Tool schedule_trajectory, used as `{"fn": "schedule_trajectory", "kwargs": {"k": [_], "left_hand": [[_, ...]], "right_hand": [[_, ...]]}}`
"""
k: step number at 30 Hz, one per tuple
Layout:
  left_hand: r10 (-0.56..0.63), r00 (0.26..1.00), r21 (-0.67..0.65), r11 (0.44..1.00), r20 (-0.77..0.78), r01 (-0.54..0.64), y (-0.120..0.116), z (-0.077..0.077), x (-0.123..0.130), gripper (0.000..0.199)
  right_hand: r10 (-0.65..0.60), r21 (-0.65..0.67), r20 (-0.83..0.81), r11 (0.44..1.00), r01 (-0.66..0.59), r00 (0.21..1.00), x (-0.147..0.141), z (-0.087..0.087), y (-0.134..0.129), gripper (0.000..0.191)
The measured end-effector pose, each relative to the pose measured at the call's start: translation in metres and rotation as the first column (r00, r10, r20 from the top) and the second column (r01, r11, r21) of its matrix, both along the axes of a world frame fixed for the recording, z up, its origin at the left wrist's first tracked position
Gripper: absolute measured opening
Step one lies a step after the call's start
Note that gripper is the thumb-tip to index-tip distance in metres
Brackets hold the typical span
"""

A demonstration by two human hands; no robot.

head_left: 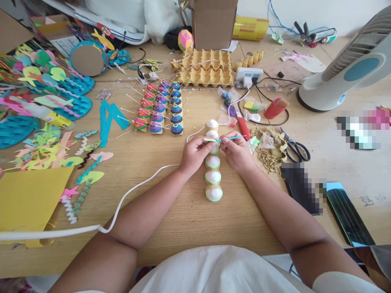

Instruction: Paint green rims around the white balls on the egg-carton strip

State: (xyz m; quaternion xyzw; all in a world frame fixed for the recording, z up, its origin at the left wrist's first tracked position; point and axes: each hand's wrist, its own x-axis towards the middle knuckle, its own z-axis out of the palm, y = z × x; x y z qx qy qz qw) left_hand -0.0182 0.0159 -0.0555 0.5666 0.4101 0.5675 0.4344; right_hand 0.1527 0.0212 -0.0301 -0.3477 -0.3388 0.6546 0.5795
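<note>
A strip cut from an egg carton [213, 178] runs away from me in the middle of the table, its cups upside down. White covers the domes, and pale green edging rings the nearer ones. Over its farther part, my left hand [195, 154] pinches a small pale green strip [209, 140], perhaps soft clay. My right hand [237, 151] grips a thin blue stick tool [235, 137] between thumb and fingers. The tool's left end meets or nearly meets the green strip. My hands partly hide the cups beneath them.
Decorated carton cups [159, 108] bristling with pins stand left of centre. Black-handled scissors [295, 146] and plant shreds [269, 159] lie right. A white cable [134, 185] crosses the left side. A fan [345, 69] stands back right, paper cut-outs [45, 150] lie left.
</note>
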Motion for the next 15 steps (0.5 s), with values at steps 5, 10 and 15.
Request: {"fn": "schedule_trajectory", "kwargs": {"k": [5,10,15], "left_hand": [[0.007,1.000,-0.007,1.000,-0.017,-0.007,0.0006,-0.0001,0.0003,0.020],[0.010,1.000,-0.016,1.000,-0.016,-0.011,0.0006,0.0011,0.0008,0.019],[0.005,1.000,-0.012,1.000,-0.027,-0.005,0.0004,0.0013,0.0009,0.019]], "right_hand": [[0.005,0.015,0.035,1.000,-0.006,0.999,0.0004,-0.0025,0.0002,0.047],[0.006,0.016,0.032,1.000,-0.006,0.999,0.0004,-0.0028,0.0002,0.047],[0.006,0.011,0.039,1.000,-0.006,0.999,0.0004,-0.0016,0.0004,0.048]]}}
